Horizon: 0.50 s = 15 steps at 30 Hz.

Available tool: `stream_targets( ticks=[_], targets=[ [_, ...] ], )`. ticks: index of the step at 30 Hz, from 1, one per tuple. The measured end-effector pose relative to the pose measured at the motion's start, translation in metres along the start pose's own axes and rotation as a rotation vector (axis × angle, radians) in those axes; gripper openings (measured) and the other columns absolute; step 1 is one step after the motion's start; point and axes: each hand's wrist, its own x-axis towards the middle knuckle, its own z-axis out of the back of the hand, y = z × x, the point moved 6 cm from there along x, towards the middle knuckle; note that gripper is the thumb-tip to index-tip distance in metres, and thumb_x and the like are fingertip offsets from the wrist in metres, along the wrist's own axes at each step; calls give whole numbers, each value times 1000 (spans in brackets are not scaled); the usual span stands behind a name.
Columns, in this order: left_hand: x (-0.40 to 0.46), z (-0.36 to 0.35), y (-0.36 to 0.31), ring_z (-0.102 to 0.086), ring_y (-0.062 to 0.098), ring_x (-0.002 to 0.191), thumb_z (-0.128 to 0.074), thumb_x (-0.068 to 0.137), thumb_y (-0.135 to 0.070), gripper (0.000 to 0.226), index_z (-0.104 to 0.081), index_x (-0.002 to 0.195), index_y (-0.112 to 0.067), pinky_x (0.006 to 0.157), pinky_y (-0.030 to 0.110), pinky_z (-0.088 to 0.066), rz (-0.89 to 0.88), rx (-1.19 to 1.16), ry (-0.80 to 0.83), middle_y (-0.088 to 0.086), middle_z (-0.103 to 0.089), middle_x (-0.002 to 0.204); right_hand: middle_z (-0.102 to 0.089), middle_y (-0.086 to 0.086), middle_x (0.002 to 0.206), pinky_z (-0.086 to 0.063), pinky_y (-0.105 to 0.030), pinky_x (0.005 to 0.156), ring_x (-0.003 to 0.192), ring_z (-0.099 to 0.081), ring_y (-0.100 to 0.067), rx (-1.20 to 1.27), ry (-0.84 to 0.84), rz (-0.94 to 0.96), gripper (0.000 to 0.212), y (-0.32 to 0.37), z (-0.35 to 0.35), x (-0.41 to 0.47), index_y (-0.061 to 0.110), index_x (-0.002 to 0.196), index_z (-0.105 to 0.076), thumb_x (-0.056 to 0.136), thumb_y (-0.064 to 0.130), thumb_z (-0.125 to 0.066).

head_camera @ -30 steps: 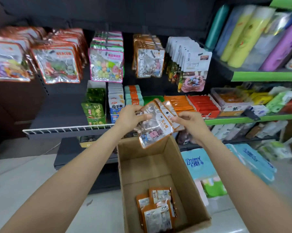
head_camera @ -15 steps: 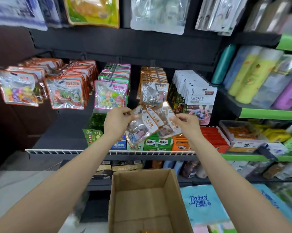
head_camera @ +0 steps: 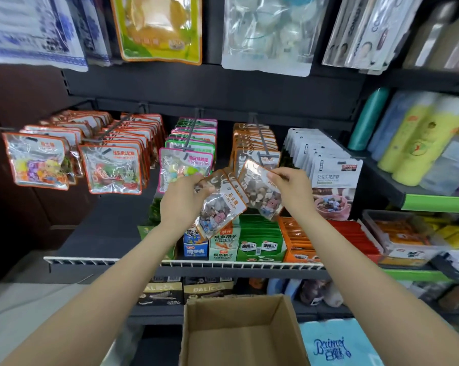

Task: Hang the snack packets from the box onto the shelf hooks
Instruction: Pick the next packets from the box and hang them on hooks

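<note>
Now your left hand (head_camera: 182,196) holds a few stone-candy packets (head_camera: 218,207), and your right hand (head_camera: 289,186) pinches one packet (head_camera: 260,188) by its top edge. The matching hook (head_camera: 261,143) lies just above and behind this packet, nearer to your right hand. Its rod points toward you, so the packet's hole must slide onto it away from you.

Reaching forward with both bare forearms, converging toward twelve o'clock. Left hand (head_camera: 182,200) curling its fingers shut around what it is gripping, knuckles toward ten o'clock. Right hand (head_camera: 289,188) pinching with thumb and forefinger (head_camera: 274,176) at its eleven o'clock, wrist bending slightly inward.
</note>
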Motion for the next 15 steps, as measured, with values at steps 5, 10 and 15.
stream_targets(
  ticks=[5,10,15],
  targets=[
    [4,0,-11,-66,25,63,-64,88,-30,16,-60,76,-20,66,43,-54,-36,-44,22,6,-67,74,-72,-4,91,-48,-23,74,82,-62,-11,25,-89,-70,16,-1,-4,23,9,95,-73,85,20,-68],
    [7,1,-16,-66,23,63,-65,87,-31,16,-61,74,-23,64,41,-54,-57,-44,22,4,-68,73,-73,-2,94,-55,-45,78,87,-67,-18,44,-88,-69,20,-3,-11,32,16,101,-70,82,23,-71],
    [10,-1,-17,-66,22,63,-66,87,-32,15,-62,74,-25,64,40,-54,-60,-41,28,1,-67,70,-72,2,102,-54,-34,80,93,-67,-10,4,-116,0,26,-3,-11,29,19,109,-68,84,26,-69]
  ],
)
